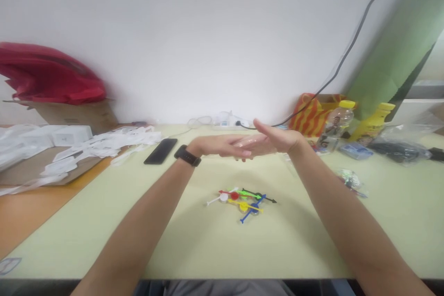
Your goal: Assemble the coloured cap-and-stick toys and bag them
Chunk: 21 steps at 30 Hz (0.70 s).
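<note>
My left hand (222, 145) and my right hand (268, 141) meet above the pale green table (194, 240), palms pressed flat against each other with fingers stretched out. Nothing shows between them. A black band sits on my left wrist (188, 155). Below the hands, on the table, lies a small heap of coloured plastic spinning tops (243, 201) in red, white, green, yellow, blue and black.
A black phone (160, 151) lies left of the hands. White packets (86, 148) and cardboard sit at far left under a red bag (48, 74). Two yellow-capped bottles (338, 125), a striped bag (310, 115) and plastic bags (398, 148) stand at right. A cable runs up the wall.
</note>
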{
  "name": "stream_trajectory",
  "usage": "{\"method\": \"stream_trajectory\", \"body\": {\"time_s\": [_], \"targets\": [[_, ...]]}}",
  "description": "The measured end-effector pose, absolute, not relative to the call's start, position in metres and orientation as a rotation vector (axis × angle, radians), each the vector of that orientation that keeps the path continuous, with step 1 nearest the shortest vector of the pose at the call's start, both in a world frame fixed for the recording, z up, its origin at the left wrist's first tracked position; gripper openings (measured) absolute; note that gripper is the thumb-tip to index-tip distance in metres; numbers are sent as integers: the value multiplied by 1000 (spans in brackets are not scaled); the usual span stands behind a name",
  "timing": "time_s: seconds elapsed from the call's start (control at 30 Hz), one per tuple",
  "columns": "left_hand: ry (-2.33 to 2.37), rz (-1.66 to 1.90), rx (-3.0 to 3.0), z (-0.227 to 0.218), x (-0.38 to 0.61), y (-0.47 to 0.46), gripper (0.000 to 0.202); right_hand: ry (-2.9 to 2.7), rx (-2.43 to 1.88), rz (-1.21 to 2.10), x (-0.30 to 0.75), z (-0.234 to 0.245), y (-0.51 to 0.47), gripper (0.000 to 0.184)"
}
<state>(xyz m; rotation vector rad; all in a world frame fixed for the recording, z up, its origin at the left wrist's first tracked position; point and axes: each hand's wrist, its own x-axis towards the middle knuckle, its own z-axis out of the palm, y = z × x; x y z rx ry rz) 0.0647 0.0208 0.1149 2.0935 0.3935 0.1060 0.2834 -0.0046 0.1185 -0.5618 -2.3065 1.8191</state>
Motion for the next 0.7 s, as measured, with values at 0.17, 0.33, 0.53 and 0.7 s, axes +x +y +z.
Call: {"method": "stream_trajectory", "body": {"time_s": [0.17, 0.33, 0.53, 0.7], "targets": [[444, 152, 2088, 114, 56, 27, 75, -2194, -619, 1838, 294, 127, -5, 94], [520, 160, 2061, 108, 44, 39, 67, -2301, -698, 1585, 299, 141, -10, 64], [621, 217, 2002, 98, 32, 52, 54, -2345, -791, 1118, 303, 138, 1, 36], [628, 235, 1947, 95, 29, 56, 67, -2316, -849, 972, 301, 135, 6, 31]]}}
